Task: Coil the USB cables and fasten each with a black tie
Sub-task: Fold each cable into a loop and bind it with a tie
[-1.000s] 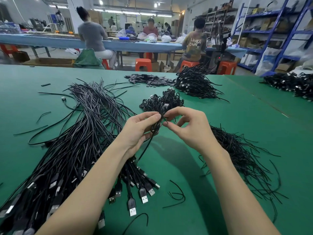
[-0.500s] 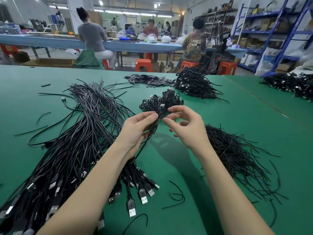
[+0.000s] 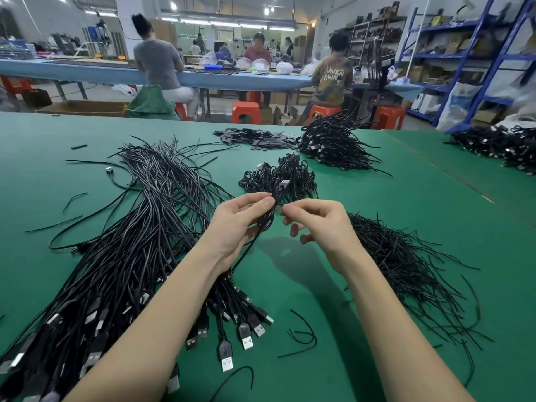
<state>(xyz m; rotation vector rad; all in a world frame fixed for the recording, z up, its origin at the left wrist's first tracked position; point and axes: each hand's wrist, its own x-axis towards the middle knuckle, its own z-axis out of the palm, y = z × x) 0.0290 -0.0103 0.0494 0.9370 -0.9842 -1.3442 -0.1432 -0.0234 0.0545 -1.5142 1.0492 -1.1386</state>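
My left hand [image 3: 236,224] is shut on a small coiled USB cable [image 3: 267,220], held upright above the green table [image 3: 420,204]; the cable's tail hangs down past my wrist. My right hand [image 3: 320,224] is just right of the coil, thumb and forefinger pinched beside its top. I cannot see whether a tie is between those fingers. A thick bundle of loose USB cables [image 3: 139,242] lies to the left, its plugs [image 3: 246,335] toward me. Thin black ties [image 3: 406,271] are heaped on the right.
A pile of coiled cables [image 3: 278,177] lies just beyond my hands, and a bigger one [image 3: 333,146] sits farther back beside flat black pieces [image 3: 255,139]. More cables [image 3: 499,146] are at the far right. People sit at a blue bench behind.
My right fingertips have drawn slightly back from the coil's top, which they touched before. The left hand still holds the coil in about the same place.
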